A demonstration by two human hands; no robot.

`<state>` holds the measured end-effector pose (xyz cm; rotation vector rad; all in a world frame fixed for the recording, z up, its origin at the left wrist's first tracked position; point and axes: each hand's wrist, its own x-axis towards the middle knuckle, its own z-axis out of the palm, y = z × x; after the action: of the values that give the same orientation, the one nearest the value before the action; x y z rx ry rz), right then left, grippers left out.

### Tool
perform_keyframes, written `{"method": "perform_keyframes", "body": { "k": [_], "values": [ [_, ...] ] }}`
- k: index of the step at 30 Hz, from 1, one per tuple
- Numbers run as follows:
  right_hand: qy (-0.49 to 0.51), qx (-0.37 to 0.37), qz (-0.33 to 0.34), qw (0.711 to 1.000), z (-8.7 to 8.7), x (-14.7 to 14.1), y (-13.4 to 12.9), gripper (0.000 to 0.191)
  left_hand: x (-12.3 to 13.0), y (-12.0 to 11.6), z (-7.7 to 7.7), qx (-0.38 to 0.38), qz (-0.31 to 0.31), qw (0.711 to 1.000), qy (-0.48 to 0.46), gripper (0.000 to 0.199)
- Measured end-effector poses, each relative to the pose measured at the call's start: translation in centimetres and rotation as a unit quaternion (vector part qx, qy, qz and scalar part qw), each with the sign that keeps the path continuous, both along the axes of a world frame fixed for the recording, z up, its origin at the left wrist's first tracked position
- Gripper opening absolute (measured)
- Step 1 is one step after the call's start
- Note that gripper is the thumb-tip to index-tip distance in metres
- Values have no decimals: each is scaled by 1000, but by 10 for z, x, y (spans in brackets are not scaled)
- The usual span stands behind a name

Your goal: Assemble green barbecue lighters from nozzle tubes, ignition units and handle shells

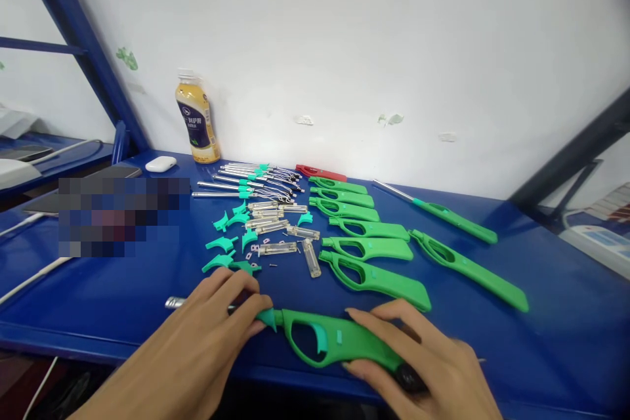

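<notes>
Low at the table's front edge lies a green long-necked lighter [339, 339], with a teal trigger [321, 339] in its handle loop. My left hand [216, 321] is closed round its neck, beside the teal collar [268, 317]; the silver tip of a metal tube [174, 302] sticks out past my knuckles. Fingers and thumb of my right hand [418, 354] grip the handle's rear end. A black rounded end [411, 378], perhaps a tool's handle, shows under the right fingers; most of it is hidden. Teal triggers [221, 244] lie just beyond my left hand.
Metal tubes with wires [236, 182], clear fuel tanks [278, 248] and green handle shells [377, 279] lie across the blue table [492, 341]. One red shell [319, 172] is behind them. An assembled lighter [438, 211] rests at right. A bottle [197, 118] stands against the wall.
</notes>
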<state>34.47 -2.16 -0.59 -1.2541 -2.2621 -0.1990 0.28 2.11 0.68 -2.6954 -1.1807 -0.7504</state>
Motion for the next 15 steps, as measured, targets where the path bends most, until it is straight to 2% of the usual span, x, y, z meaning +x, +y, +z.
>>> {"method": "perform_keyframes", "body": {
  "k": [2,5,10,15],
  "values": [
    [-9,6,7,1000,0,-1,-1,42,7,-4,2,-13,-21,999,29,43],
    [10,13,8,1000,-1,-4,-2,38,18,-10,6,-20,-24,999,13,50],
    [-20,83,-37,996,-7,-6,-3,46,23,-9,17,40,1,999,-12,25],
    [-29,89,-32,995,-6,-2,-2,49,18,2,16,45,1,999,15,37]
  ]
}}
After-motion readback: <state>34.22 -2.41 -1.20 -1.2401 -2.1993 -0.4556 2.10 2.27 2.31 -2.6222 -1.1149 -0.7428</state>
